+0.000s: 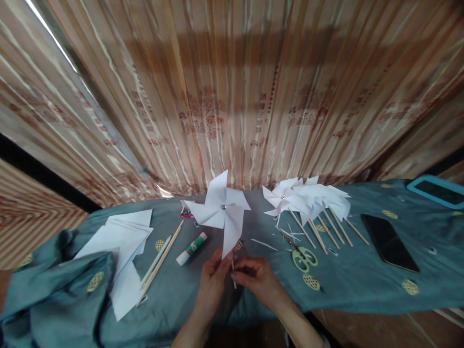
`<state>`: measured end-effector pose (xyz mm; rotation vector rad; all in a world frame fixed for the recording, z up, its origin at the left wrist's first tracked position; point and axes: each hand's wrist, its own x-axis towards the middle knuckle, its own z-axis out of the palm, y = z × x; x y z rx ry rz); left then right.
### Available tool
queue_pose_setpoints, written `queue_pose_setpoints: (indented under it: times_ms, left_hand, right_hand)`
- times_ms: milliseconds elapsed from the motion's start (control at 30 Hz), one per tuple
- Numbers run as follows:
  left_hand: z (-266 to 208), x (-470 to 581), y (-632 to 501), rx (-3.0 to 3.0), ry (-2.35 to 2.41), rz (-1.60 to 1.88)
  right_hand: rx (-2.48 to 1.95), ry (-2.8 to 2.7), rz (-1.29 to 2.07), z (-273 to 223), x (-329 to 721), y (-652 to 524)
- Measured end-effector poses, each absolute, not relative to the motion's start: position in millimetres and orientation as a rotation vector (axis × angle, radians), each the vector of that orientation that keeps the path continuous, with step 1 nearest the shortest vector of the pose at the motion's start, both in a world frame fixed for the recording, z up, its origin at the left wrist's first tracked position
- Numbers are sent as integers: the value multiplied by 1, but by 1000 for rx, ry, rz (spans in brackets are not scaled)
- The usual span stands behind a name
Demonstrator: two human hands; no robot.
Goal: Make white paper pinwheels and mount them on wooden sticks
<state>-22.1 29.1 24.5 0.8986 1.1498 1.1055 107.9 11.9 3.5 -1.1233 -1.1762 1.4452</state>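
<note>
A white paper pinwheel [213, 212] with a silver pin at its centre stands upright in front of me, its lowest blade pointing down to my hands. My left hand [213, 280] is closed around its thin wooden stick [234, 279], just below the blades. From the other side, the fingertips of my right hand [259, 279] pinch the same stick. Left of the pinwheel lies a green and white glue stick [191, 249]. Scissors [304, 257] with light green handles rest to the right of my right hand, beside thin paper offcuts [264, 244].
Several finished pinwheels [308, 195] lie overlapping at the back right. White paper sheets [126, 232] and loose sticks [161, 263] are on the left. A small packet of pins [186, 211], a black phone [389, 241] and a blue-framed device [437, 190] also lie on the cloth [355, 290]. A curtain [232, 96] hangs behind.
</note>
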Motion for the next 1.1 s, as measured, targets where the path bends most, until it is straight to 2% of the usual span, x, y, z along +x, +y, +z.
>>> queue_pose_setpoints:
  times_ms: [700, 933, 1100]
  left_hand:
    - [19, -18, 33, 772, 1142, 1123]
    - [15, -25, 36, 845, 1201, 1142]
    - [12, -24, 29, 1015, 1169, 1041]
  right_hand:
    - [-1260, -1357, 1255, 7, 122, 20]
    - [-1301, -985, 831, 12, 172, 53]
    - [-1275, -1010, 750, 27, 190, 67]
